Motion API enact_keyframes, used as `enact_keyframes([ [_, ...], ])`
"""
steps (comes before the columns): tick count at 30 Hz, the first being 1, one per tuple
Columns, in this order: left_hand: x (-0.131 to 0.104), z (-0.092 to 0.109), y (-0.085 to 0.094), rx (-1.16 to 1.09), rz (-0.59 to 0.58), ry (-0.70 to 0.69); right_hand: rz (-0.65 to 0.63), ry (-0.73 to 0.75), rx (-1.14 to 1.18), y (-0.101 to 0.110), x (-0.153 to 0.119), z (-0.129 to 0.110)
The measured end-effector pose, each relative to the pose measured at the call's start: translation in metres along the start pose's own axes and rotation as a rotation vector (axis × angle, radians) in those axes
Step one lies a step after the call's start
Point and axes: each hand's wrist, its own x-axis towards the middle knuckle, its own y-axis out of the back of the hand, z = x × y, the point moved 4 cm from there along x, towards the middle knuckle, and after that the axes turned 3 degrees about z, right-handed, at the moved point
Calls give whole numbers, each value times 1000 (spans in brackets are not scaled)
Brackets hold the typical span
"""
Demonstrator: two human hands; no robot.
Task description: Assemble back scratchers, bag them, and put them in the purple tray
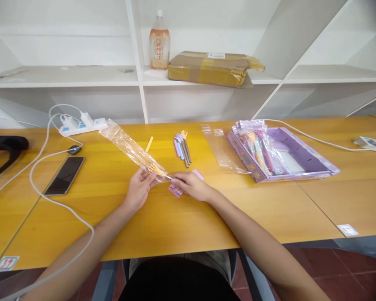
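My left hand [140, 186] is closed on the mouth of a long clear plastic bag [128, 146], which stretches away to the upper left. A yellow hand-shaped back scratcher [156, 169] has its clawed head at the bag's near end. My right hand [189, 185] pinches the scratcher's thin metal rod, and its fingertips partly hide the rod. Beneath my right hand lie small pink-purple cards [176, 190]. Beyond my hands rest several back scratchers [183, 149] with metal rods and purple, blue and yellow parts. A loose yellow handle [149, 144] lies left of them.
A purple box [303, 146] on the right contains bagged back scratchers [263, 150]. Flat clear bags [222, 150] lie beside it. A phone [65, 175], white cable [65, 206] and power strip [84, 125] are on the left. A bottle [159, 46] and taped parcel [209, 69] stand on the shelf.
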Motion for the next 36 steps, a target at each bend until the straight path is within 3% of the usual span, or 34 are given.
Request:
enact_keyframes([
  [3, 6, 14, 8, -40, 79, -99, 22, -116, 225, 1, -2, 8],
  [7, 21, 37, 29, -148, 216, -216, 48, -161, 526, 8, -3, 12],
  [10, 27, 45, 39, -207, 271, -228, 39, -164, 675, 11, -1, 11],
  [13, 24, 40, 32, -207, 233, -172, 30, -156, 718, 10, 1, 10],
  [21, -20, -8, -17, -24, -110, 102, 86, -164, 547, -14, 4, 13],
  [25, -16, -8, -12, 38, -106, 103, 120, -73, 326, -13, 2, 9],
  [30, -5, 8, -1, 13, -22, 43, 110, -17, 313, -6, -1, 8],
  [36, -4, 13, -3, 2, -52, 56, 140, 45, 134, -3, 2, 9],
])
